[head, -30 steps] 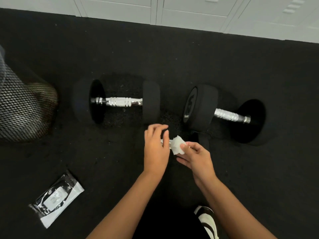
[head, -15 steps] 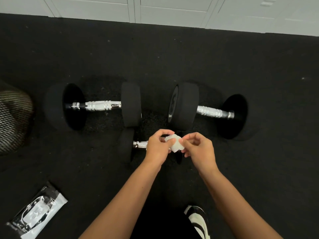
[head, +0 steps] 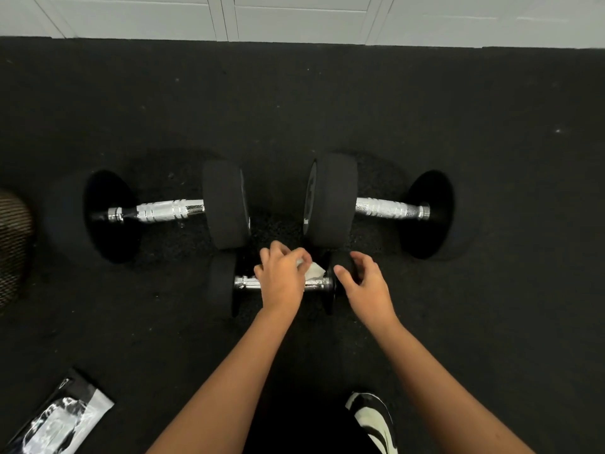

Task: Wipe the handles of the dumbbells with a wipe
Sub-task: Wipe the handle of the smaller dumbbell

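surface: black speckled rubber floor [head: 327, 103], bounded at the far edge by white cabinet panels [head: 294, 18]. a mesh object [head: 13, 244] sits at the left edge; a wipe packet [head: 62, 421] lies at the near left; a black-and-white shoe [head: 376, 421] shows at the near edge.

three dumbbells lie on the floor, each with its long axis running left to right. the far left dumbbell [head: 170, 211] and far right dumbbell [head: 386, 208] lie end to end, well apart from the cabinets; the right one's handle tilts slightly nearer at its right end. the small dumbbell [head: 222, 283] lies just near of the gap between them, its chrome handle [head: 248, 283] level across the view.

left hand [head: 281, 280]: grip closed over the middle of the small dumbbell's handle, fingers curled around the white wipe [head: 314, 270], which is pressed against the handle and protrudes to the right of the hand.

right hand [head: 363, 283]: grip released, fingers spread and curved over the small dumbbell's right head [head: 340, 257]; contact with the head cannot be confirmed.

change from half a second earlier: both hands then pinched the wipe together above the handle. the right hand has let go and shifted right to the head; the left hand has brought the wipe down onto the handle.
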### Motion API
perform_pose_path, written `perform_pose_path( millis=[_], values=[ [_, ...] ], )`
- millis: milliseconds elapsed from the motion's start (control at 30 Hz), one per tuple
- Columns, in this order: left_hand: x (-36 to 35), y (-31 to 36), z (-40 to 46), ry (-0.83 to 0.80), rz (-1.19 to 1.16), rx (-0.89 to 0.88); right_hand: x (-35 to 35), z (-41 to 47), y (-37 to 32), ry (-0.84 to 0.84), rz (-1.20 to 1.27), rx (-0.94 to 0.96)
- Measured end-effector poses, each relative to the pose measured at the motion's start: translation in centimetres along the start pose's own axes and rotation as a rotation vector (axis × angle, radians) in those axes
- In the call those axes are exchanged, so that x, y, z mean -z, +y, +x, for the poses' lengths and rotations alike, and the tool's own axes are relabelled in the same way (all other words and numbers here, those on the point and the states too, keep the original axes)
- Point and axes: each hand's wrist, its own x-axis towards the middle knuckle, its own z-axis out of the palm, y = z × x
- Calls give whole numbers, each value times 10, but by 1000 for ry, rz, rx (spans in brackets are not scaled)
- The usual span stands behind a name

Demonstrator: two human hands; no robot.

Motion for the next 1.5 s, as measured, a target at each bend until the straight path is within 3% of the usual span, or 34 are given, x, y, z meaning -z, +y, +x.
perform_pose_path(
  millis=[300,567,833,1000,1167,1333,1500],
  values=[
    [8,-14,-3,-95,135,-398,0,1,0,-44,-117,168],
    [9,-20,-7,-160,208,-497,1,3,1,-55,-80,158],
    [5,-22,-12,-187,62,-555,2,3,3,-57,-82,180],
    [7,-13,-3,-165,175,-470,2,2,1,-62,-78,176],
    [8,-27,-11,-94,170,-780,3,1,3,-68,-80,184],
    [6,-24,-6,-118,203,-723,3,3,4,-62,-82,188],
    [10,-37,-15,-109,247,-919,2,4,6,-62,-83,202]
  ],
)
